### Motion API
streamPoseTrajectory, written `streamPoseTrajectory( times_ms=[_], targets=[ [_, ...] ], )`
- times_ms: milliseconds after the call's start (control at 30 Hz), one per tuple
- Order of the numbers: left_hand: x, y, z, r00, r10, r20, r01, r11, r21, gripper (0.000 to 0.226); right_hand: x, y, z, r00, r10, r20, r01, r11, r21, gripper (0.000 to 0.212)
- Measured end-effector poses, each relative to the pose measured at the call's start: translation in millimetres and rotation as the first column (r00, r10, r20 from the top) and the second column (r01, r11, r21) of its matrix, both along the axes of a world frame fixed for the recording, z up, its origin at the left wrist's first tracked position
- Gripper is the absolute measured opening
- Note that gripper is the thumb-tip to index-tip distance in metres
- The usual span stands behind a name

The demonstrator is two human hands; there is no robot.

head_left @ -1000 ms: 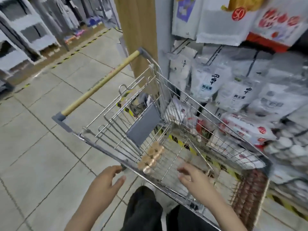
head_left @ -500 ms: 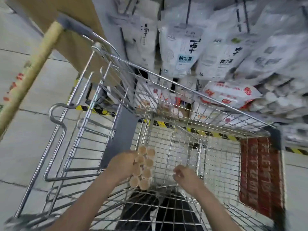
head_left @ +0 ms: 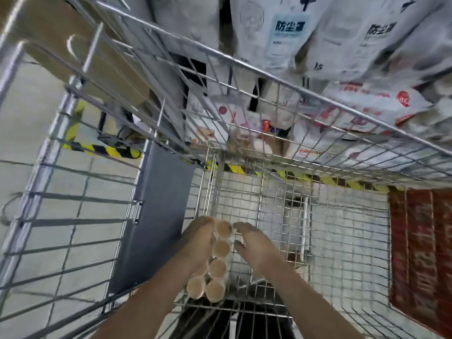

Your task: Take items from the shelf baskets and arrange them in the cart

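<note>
1. One item so far is seen inside the cart [head_left: 288,79]: a pack of rolls [head_left: 215,263], set down low at the near-left corner of the basket floor, beside the grey flap [head_left: 156,216].
2. Left hand [head_left: 198,248] is laid along the pack's left side, fingers fairly straight, pressing not clutching. Right hand [head_left: 256,248] is kept just beside the pack w/ fingers relaxed, nothing held.
3. Judged early stage: rest of the wire floor is bare; hanging bags [head_left: 288,33] & shelf goods remain to be picked.
4. Rolls: round tan ends, cylinder shape, approx. two rows, clear film wrap likely. Cart: shiny metal grid, hard. Red panel [head_left: 420,253] at the right end.
</note>
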State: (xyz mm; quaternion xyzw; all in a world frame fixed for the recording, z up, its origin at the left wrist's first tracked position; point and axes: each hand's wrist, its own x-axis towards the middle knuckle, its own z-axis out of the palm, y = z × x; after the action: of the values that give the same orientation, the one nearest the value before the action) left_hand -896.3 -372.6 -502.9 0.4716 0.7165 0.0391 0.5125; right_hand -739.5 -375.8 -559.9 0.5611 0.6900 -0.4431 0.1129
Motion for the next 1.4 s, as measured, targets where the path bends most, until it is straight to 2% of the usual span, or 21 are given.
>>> streamPoseTrajectory(
  times_ms=[167, 333, 367, 400, 500, 600, 700, 800, 867, 1033, 1200, 1300, 1400],
  targets=[
    [0.5, 1.7, -32.9, 0.946, -0.239, -0.220, 0.259, 0.964, 0.064, 0.029, -10.2, 10.9, -30.0, 0.988, 0.146, 0.045, -0.147, 0.989, 0.024, 0.065],
    [2.3, 1.3, -60.4, 0.957, -0.174, -0.231, 0.203, 0.973, 0.108, 0.039, -11.6, 16.1, -55.3, 0.951, 0.304, 0.047, -0.307, 0.950, 0.060, 0.072],
    [1.2, 3.5, -64.6, 0.970, -0.138, -0.200, 0.159, 0.983, 0.089, 0.037, -10.7, 17.5, -58.7, 0.949, 0.314, 0.037, -0.316, 0.946, 0.072, 0.072],
    [-1.2, 5.6, -67.2, 0.965, -0.171, -0.199, 0.183, 0.982, 0.041, 0.034, -9.0, 18.5, -61.8, 0.950, 0.311, 0.026, -0.313, 0.946, 0.085, 0.070],
    [-6.8, 14.0, -75.3, 0.862, -0.375, -0.342, 0.383, 0.923, -0.048, 0.034, -0.8, 18.1, -67.0, 0.969, 0.244, -0.025, -0.240, 0.964, 0.115, 0.061],
    [-6.6, 16.7, -81.3, 0.719, -0.527, -0.453, 0.550, 0.830, -0.094, 0.038, 11.4, 12.8, -66.5, 0.991, 0.114, -0.069, -0.108, 0.990, 0.090, 0.056],
    [-2.7, 17.8, -82.7, 0.598, -0.612, -0.518, 0.641, 0.753, -0.150, 0.038, 24.7, 7.4, -64.1, 0.998, -0.022, -0.064, 0.027, 0.997, 0.075, 0.054],
    [1.8, 21.7, -83.5, 0.540, -0.648, -0.538, 0.653, 0.725, -0.218, 0.034, 34.5, 3.7, -60.0, 0.994, -0.093, -0.058, 0.096, 0.994, 0.052, 0.054],
    [2.9, 23.6, -82.3, 0.572, -0.633, -0.522, 0.633, 0.745, -0.209, 0.034, 39.2, 2.4, -55.8, 0.989, -0.135, -0.067, 0.138, 0.989, 0.042, 0.053],
    [1.8, 24.2, -61.8, 0.749, -0.477, -0.459, 0.513, 0.856, -0.052, 0.043, 50.1, 4.6, -35.6, 0.962, -0.252, -0.099, 0.258, 0.965, 0.048, 0.048],
    [1.9, 16.7, -24.0, 0.915, -0.251, -0.316, 0.288, 0.955, 0.077, 0.042, 62.1, -2.0, 1.8, 0.901, -0.413, -0.133, 0.421, 0.906, 0.039, 0.047],
    [0.9, 9.3, 11.2, 0.981, -0.078, -0.180, 0.108, 0.981, 0.162, 0.042, 71.2, -14.4, 34.6, 0.804, -0.556, -0.212, 0.570, 0.821, 0.008, 0.047],
    [0.2, 3.3, 55.1, 0.998, -0.008, -0.061, 0.021, 0.978, 0.209, 0.043, 81.0, -31.5, 79.4, 0.665, -0.696, -0.273, 0.718, 0.696, -0.026, 0.051]
  ],
)
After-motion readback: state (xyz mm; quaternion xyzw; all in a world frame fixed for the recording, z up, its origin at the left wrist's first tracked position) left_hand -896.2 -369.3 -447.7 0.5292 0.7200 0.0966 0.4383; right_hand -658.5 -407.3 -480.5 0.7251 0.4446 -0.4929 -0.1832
